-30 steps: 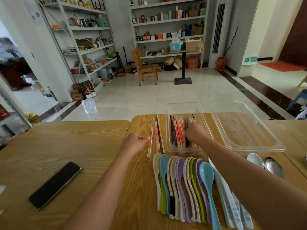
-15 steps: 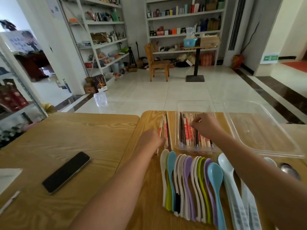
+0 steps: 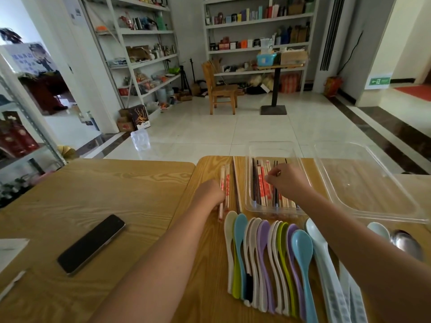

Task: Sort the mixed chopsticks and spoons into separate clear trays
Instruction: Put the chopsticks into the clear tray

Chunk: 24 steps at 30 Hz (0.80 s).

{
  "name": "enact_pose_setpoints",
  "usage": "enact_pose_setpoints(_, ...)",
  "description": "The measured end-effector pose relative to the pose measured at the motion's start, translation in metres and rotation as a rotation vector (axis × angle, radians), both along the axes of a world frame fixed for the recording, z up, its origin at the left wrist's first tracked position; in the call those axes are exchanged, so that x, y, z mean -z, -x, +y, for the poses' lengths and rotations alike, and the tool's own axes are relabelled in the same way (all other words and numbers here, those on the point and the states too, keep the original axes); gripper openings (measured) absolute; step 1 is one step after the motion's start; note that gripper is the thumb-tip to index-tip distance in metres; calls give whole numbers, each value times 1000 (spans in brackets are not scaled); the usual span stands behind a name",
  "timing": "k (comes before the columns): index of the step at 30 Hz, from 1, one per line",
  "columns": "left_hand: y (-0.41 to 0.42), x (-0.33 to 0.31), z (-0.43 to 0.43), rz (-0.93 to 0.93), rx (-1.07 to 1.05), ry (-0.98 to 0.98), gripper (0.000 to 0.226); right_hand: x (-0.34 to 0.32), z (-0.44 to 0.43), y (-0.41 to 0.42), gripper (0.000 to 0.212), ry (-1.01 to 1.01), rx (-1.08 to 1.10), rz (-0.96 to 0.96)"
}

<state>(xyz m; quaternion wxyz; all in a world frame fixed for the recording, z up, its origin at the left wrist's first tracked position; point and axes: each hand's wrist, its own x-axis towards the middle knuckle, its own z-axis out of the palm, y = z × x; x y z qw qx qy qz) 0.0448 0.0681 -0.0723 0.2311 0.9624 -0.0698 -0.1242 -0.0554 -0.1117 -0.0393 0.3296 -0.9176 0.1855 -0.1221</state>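
Observation:
A clear tray [image 3: 250, 173] on the wooden table holds several chopsticks [image 3: 262, 185], wrapped and dark ones. My right hand [image 3: 288, 180] hovers over this tray with curled fingers, pinching a chopstick at its fingertips. Beside the tray on the left lie loose wrapped chopsticks [image 3: 225, 180] and a dark one. My left hand [image 3: 210, 194] grips these wrapped chopsticks near their lower ends. A second clear tray [image 3: 382, 183] stands empty to the right. A row of several coloured plastic spoons [image 3: 263, 257] lies in front of the trays.
A black phone [image 3: 92, 243] lies on the left table, with white paper [image 3: 10, 249] at the left edge. A metal spoon [image 3: 407, 243] and a white spoon [image 3: 379, 229] lie at the right. A gap separates the two tabletops.
My left hand has moved right and closed round the loose wrapped chopsticks. My right hand stays over the chopstick tray, shifted slightly toward the far end. The camera view turned a little left.

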Motion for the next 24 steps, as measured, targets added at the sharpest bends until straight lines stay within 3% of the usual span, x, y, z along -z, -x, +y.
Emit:
enact_pose_setpoints(8, -8, -4, -12, -18, -32, 48, 14, -2, -2, -2, 16, -19, 0, -17)
enact_pose_setpoints(11, -5, -2, -17, -21, 39, -43, 19, -2, -5, -3, 13, -24, 0, -23)
enact_pose_setpoints(17, -1, -12, -13, -3, 85, -121, 8, 2, -6, -5, 15, -23, -10, -17)
enact_pose_setpoints(21, 1, -17, -2, 64, 30, 1, 16, 2, -2, -7, 30, -48, -3, 21)
enact_pose_setpoints(24, 4, -28, 2, 148, 14, 214, 17, -7, 6, -9, 36, -126, 16, 40)
